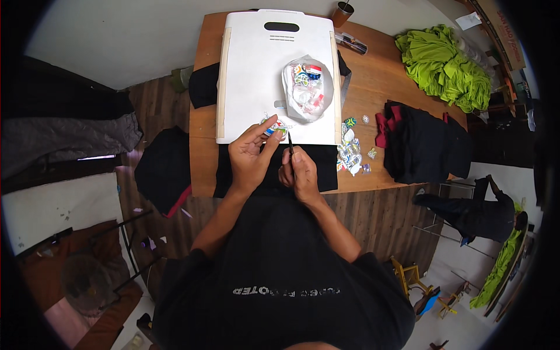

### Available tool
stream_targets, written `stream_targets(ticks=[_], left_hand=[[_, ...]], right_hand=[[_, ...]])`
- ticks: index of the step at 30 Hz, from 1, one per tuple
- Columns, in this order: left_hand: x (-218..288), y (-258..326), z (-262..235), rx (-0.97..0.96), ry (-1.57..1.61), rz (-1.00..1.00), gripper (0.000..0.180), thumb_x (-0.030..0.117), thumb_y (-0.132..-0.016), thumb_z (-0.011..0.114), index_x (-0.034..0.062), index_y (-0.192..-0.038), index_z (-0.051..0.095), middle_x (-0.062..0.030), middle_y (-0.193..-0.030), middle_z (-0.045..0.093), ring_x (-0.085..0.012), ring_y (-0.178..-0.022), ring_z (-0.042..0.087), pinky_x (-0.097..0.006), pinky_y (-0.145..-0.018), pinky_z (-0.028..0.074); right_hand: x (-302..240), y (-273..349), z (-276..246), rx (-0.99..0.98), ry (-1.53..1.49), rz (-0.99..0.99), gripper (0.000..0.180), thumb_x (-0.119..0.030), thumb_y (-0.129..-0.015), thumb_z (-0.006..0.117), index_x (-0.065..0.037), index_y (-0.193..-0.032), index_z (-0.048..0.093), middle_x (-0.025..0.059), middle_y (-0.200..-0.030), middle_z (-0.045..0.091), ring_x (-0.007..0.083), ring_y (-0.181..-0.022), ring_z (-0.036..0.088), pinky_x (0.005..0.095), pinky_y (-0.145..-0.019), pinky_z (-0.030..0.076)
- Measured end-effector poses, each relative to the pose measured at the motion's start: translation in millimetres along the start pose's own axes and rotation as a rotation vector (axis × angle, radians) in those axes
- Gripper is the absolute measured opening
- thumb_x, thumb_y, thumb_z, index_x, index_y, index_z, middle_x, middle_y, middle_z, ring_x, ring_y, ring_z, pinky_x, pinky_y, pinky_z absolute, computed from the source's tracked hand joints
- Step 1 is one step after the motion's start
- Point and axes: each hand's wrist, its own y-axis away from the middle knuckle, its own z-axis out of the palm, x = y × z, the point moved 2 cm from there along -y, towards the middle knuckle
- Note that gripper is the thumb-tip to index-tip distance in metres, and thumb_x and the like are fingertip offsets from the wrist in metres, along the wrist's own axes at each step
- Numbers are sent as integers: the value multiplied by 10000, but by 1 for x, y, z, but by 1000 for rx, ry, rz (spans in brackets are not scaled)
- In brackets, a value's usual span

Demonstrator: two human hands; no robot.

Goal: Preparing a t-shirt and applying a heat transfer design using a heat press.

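Note:
My left hand (pixel 249 156) is closed, its thumb and fingers pinching a small colourful printed patch (pixel 274 127) near the front edge of a white board (pixel 251 76). My right hand (pixel 301 176) is closed around a thin, dark, pointed tool (pixel 290 142), its tip close to the patch. I cannot make out what kind of tool it is. Just beyond the hands, on the board, stands an open white bag (pixel 328 87) with more colourful printed pieces (pixel 304 76) and clear wrapping inside. Black fabric (pixel 233 169) lies under the board's near edge.
Loose cut pieces (pixel 350 149) are scattered on the wooden table (pixel 373 79), right of the board. Beyond them are a stack of black garments (pixel 429 149) and a lime-green pile (pixel 446 67). A brown cup (pixel 342 14) stands at the back. Another person (pixel 481 213) is at the far right.

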Motion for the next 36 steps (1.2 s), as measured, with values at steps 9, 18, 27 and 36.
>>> stream_targets(ticks=[9,18,27,36], left_hand=[[0,0,0,-14,11,2,359,-89,-920,645,-100,-1277,612,-98,-1027,671,-112,-939,652,-242,-850,526],[0,0,0,-17,0,-9,360,-83,-917,653,-95,-1274,616,-99,-1027,673,-112,-934,652,-244,-847,527],[-2,-1,-1,-15,3,-20,357,-78,-917,658,-91,-1272,619,-105,-1037,677,-116,-942,655,-246,-850,528],[0,0,-1,-8,1,-38,355,-85,-915,656,-92,-1268,621,-105,-1035,678,-118,-943,655,-247,-851,528]], right_hand=[[-3,-1,1,12,11,9,358,-356,-1101,373,-48,-972,501,-38,-554,343,54,-440,285,225,-448,280],[-3,-1,0,10,6,13,363,-363,-1101,370,-51,-966,497,-39,-551,335,56,-439,279,229,-443,273],[-3,-2,1,8,-2,14,365,-369,-1100,374,-50,-970,495,-40,-549,330,54,-436,273,228,-442,272],[-3,-1,1,13,9,9,350,-346,-1104,368,-51,-964,494,-37,-544,332,54,-432,268,229,-440,270]])
